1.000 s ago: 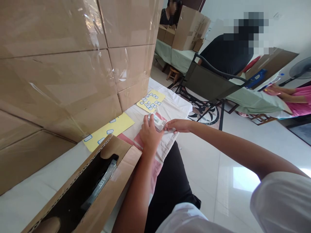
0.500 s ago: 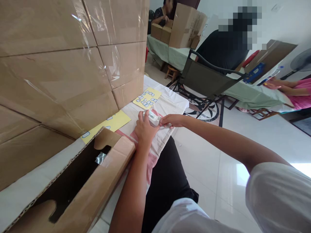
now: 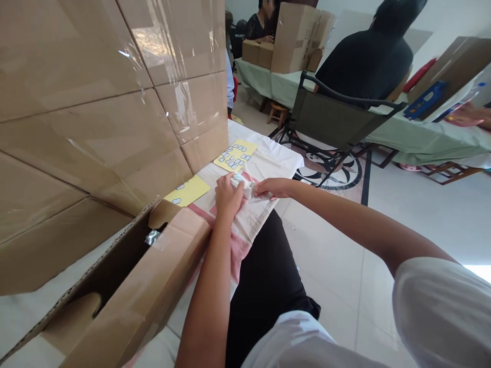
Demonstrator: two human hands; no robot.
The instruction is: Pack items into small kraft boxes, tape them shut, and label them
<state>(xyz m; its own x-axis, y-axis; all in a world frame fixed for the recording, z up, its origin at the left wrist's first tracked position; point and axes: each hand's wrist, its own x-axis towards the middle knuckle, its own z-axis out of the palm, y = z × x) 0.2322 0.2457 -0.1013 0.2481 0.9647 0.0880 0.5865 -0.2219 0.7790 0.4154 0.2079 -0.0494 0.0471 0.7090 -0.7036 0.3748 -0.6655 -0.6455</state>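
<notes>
A small white box lies low over the cloth-covered table, near its edge. My left hand is wrapped round its left part, thumb on the near side and fingers over the far side. At its right end, my right hand has its fingers pinched against the end of the box. What those fingertips hold exactly is too small to make out. Beyond the box lies a yellow sheet of pale blue-outlined stickers, and a second yellow sheet lies left of my left hand.
An open cardboard box stands beside my left forearm, with something silvery inside. Taped cartons are stacked behind it. Across the floor are a folding chair with a person in black, and green-covered tables bearing cartons, with other people at them.
The view has shifted slightly. The white box has turned a little, and its right end now faces me more. Both hands remain on it.
</notes>
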